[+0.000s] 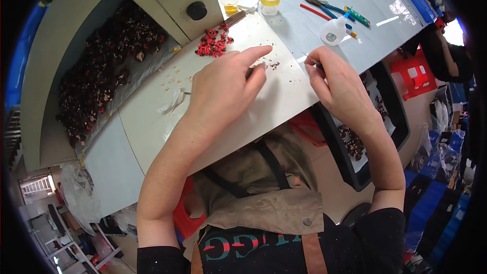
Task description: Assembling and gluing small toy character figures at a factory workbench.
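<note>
Your two hands at the white desk (276, 116), your own fingers covering what they may hold.
Your left grip (220, 83) curls with the index finger stretched out; something dark shows by the thumb, but I cannot tell whether it is clamped. A thin metal tip (187, 93) pokes out beside that hand, the rest hidden. Your right grip (341, 83), near the desk's right corner, has its fingers bent toward the thumb; I cannot tell whether they meet on anything. The red pieces (214, 43) lie heaped just beyond your left grip, and dark crumbs (274, 65) (too small to make out) lie between your hands. Your right forearm hides part of the black tray (350, 175).
</note>
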`<state>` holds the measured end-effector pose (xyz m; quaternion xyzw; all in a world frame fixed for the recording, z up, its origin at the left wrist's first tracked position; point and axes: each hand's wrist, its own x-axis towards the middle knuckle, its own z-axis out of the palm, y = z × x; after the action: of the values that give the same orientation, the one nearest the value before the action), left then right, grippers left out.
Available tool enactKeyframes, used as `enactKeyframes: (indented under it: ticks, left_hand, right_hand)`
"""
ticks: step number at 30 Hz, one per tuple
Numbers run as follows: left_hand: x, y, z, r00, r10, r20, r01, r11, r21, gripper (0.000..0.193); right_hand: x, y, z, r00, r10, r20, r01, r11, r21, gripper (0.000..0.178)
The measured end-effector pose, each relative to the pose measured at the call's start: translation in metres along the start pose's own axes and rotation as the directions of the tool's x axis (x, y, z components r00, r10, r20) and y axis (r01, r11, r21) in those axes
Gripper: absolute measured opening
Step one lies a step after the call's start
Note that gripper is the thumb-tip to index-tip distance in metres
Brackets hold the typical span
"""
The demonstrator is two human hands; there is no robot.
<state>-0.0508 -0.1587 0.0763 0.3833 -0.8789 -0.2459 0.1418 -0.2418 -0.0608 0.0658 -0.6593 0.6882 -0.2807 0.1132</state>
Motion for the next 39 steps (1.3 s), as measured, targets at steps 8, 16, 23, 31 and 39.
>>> enactKeyframes:
  ticks: [8,16,23,31,39]
  left_hand:
    - [-0.014,-0.007,-0.002,0.959,-0.210,0.191,0.282,0.631,-0.722,0.026]
    - [-0.085,-0.008,0.016,0.858,-0.203,0.471,0.467,-0.073,-0.881,0.028]
    - [-0.106,-0.016,0.021,0.878,-0.364,0.311,0.389,0.164,-0.906,0.030]
    - [-0.110,-0.016,0.025,0.883,-0.373,0.285,0.374,0.194,-0.907,0.028]
    - [-0.110,-0.019,0.028,0.899,-0.343,0.272,0.354,0.204,-0.913,0.028]
  right_hand:
    - [-0.018,-0.003,0.006,0.987,-0.068,-0.146,0.091,0.983,0.160,0.017]
    - [-0.047,-0.022,0.030,0.988,0.025,0.153,-0.096,0.873,0.479,0.030]
    - [-0.049,-0.032,0.040,0.978,-0.049,0.204,-0.071,0.839,0.539,0.029]
    - [-0.052,-0.039,0.054,0.956,-0.074,0.285,-0.096,0.836,0.540,0.033]
    - [-0.046,-0.041,0.054,0.927,-0.056,0.371,-0.153,0.847,0.509,0.033]
